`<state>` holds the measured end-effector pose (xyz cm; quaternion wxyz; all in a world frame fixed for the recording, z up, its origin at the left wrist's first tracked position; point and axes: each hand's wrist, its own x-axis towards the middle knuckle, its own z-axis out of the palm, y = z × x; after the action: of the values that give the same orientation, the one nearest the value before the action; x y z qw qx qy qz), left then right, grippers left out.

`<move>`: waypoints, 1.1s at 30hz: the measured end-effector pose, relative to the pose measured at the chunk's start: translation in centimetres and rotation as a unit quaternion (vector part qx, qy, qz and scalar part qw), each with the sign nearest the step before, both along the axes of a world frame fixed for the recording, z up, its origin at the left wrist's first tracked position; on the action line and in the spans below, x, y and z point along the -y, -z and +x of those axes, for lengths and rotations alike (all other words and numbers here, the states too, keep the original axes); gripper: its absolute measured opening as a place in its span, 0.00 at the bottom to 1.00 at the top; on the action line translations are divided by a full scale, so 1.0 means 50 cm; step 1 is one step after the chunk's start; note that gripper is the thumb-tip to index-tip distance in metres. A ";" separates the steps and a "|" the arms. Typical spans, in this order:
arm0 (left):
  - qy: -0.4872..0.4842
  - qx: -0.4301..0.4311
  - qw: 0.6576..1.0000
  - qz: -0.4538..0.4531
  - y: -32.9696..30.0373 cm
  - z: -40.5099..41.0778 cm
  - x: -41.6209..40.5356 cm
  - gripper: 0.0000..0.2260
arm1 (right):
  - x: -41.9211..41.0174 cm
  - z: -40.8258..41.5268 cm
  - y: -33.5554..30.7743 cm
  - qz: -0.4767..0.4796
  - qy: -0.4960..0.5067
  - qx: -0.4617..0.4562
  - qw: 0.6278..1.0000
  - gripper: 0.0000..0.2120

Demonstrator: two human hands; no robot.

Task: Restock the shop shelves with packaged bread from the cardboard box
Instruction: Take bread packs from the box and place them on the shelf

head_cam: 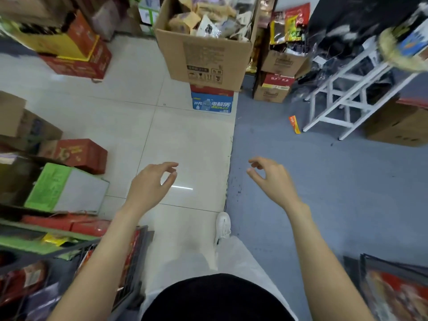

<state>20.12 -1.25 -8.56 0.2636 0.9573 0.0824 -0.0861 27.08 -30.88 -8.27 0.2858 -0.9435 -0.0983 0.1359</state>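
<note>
A large open cardboard box stands ahead at the top centre, resting on a red and blue drinks carton. Several packaged breads in tan and clear wrappers fill it. My left hand and my right hand hang in mid-air over the floor, well short of the box. Both hold nothing, with fingers loosely curled. A shelf edge with red packets runs along the lower left.
Red, yellow and green cartons line the left side. A white metal rack and brown boxes stand at the right. An orange packet lies on the grey floor. My white shoe is on the tile seam.
</note>
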 end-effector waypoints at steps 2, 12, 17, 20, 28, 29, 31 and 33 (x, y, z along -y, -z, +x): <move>-0.028 0.005 1.000 -0.011 -0.015 0.067 0.008 0.14 | -0.004 0.088 -0.016 0.004 -0.009 0.016 1.000 0.14; -0.102 0.040 0.992 -0.058 -0.016 0.383 -0.037 0.14 | -0.052 0.439 0.006 -0.005 -0.026 0.019 0.999 0.14; -0.098 0.043 0.992 -0.071 0.011 0.589 -0.114 0.14 | -0.124 0.636 0.030 -0.017 -0.018 0.018 1.000 0.16; -0.081 0.041 0.993 -0.074 0.004 0.730 -0.174 0.14 | -0.177 0.753 0.021 -0.017 0.001 0.015 1.000 0.16; -0.005 0.058 0.997 -0.054 -0.009 1.079 -0.286 0.11 | -0.291 1.035 -0.028 -0.025 0.021 0.026 0.999 0.16; -0.001 0.058 0.997 -0.053 -0.004 1.112 -0.295 0.12 | -0.301 1.065 -0.029 -0.018 0.023 0.019 0.999 0.16; 0.002 0.059 0.997 -0.052 0.006 1.174 -0.309 0.13 | -0.318 1.126 -0.023 -0.003 0.024 0.015 1.000 0.16; -0.009 0.058 0.997 -0.055 0.018 1.231 -0.318 0.14 | -0.331 1.190 -0.008 0.004 0.021 0.014 1.000 0.16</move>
<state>81.66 14.67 -9.45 0.3207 0.9440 0.0704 -0.0321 86.60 -14.35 -7.88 0.2905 -0.9461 -0.0833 0.1164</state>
